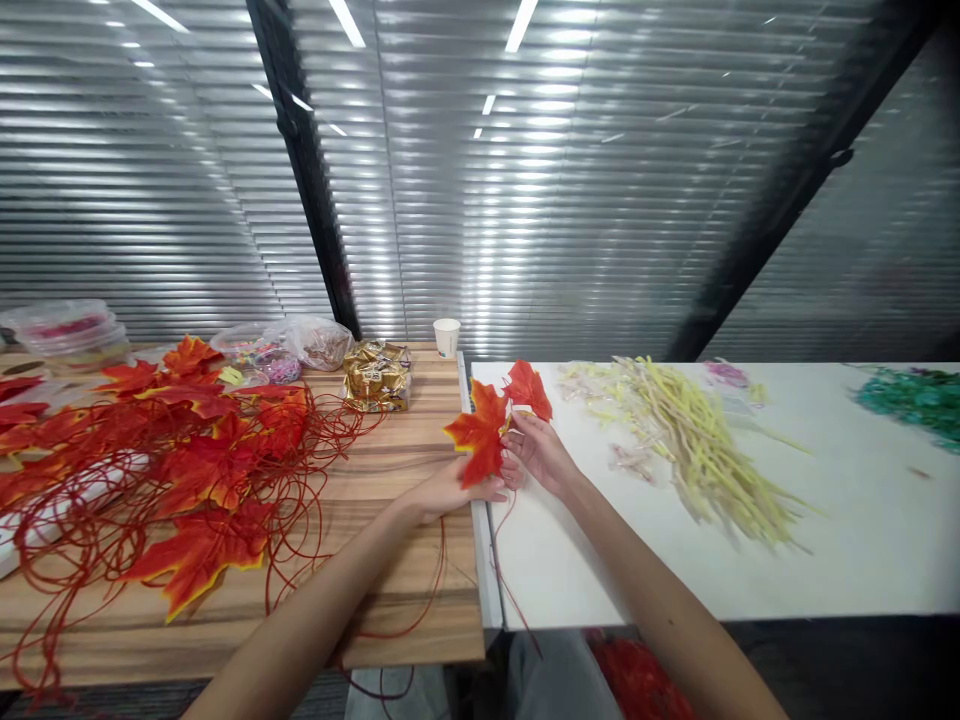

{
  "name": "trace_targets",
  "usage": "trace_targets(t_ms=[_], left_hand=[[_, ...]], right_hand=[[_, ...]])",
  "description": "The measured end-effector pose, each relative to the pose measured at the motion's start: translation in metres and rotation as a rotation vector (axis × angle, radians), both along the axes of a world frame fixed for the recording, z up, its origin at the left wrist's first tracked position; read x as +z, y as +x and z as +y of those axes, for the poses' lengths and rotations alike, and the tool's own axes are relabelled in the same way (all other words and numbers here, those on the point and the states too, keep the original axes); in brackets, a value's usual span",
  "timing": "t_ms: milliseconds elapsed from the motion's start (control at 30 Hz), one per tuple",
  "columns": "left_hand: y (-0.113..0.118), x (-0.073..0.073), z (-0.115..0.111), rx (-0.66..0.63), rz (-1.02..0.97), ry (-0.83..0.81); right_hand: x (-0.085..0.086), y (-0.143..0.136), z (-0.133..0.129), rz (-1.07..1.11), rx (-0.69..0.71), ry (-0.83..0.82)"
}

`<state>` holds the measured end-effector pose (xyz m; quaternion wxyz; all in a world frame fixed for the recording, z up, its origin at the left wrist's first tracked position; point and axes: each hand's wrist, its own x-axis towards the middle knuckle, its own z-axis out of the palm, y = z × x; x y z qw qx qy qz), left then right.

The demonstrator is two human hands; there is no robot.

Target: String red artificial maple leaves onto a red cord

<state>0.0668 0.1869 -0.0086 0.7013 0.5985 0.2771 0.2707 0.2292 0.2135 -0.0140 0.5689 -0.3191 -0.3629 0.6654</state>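
Over the seam between two tables, both of my hands are together at a pair of artificial maple leaves. The orange-red maple leaf [481, 430] with yellow tips covers part of my left hand [442, 490], whose curled fingers hold it from behind and below. My right hand [544, 455] pinches close to the stems, where a second red maple leaf [529, 388] sticks up beyond the fingertips. A thin red cord [504, 575] hangs from the hands over the white table's edge. Exactly what lies between the fingertips is too small to make out.
Left, on the wooden table [420, 420], lies a heap of red leaves [217, 460] with tangled red cord [330, 430]. Behind are gold-wrapped packets [376, 375], a paper cup [446, 338] and plastic tubs [67, 330]. Yellow strands [697, 440] and green material [911, 400] lie on the white table [570, 540].
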Motion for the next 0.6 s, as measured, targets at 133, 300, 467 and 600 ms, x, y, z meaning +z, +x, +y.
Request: trace_targets(t_ms=[133,300,467,600], left_hand=[[-0.004,0.002,0.000,-0.101,0.031,0.034],[-0.007,0.007,0.001,-0.090,0.079,0.139],[-0.007,0.011,0.001,-0.059,0.100,0.182],[-0.008,0.014,0.001,-0.071,0.072,0.219]], right_hand=[[0.000,0.000,0.002,0.046,-0.051,0.037],[-0.002,0.005,0.008,0.104,-0.142,0.064],[-0.008,0.018,0.019,0.155,-0.294,0.055],[-0.008,0.031,0.025,0.196,-0.391,0.074]])
